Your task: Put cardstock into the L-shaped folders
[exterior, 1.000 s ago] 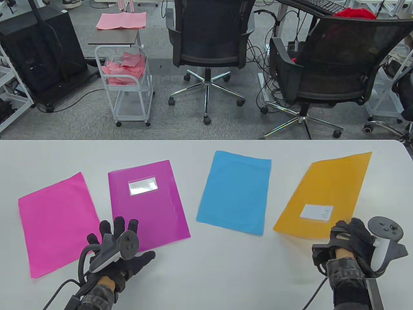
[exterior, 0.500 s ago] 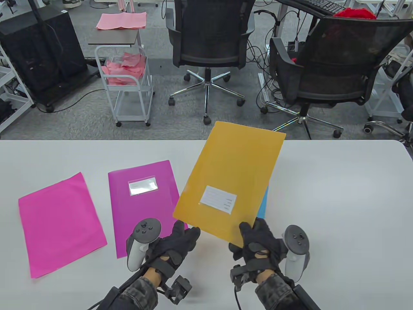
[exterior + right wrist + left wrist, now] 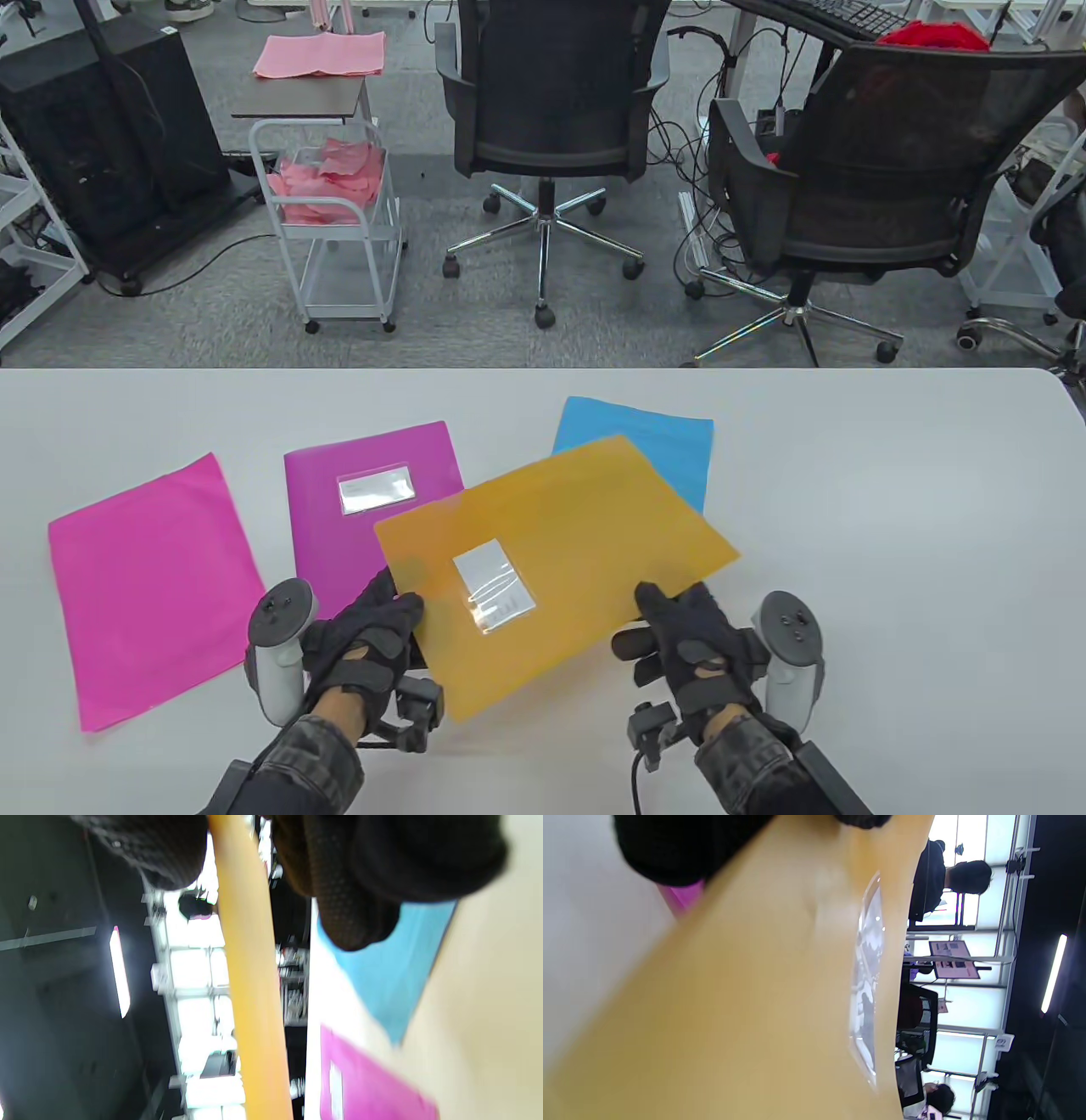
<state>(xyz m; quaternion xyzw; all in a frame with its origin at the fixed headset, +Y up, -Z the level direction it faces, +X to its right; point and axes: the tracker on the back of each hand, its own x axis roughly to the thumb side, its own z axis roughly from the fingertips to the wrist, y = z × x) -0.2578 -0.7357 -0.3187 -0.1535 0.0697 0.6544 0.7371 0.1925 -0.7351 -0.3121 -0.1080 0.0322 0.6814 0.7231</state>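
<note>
Orange folder (image 3: 556,560) held above white table (image 3: 891,526), left hand (image 3: 365,641) pinching its left edge, right hand (image 3: 691,637) pinching its right corner, blue cardstock (image 3: 657,446) beneath far side.

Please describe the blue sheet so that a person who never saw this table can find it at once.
On the white table, look at the middle, toward the far edge. The blue sheet lies flat there, partly hidden under the orange folder that both hands hold above it. It is the only blue piece; it has no label, unlike the magenta folder to its left.
</note>
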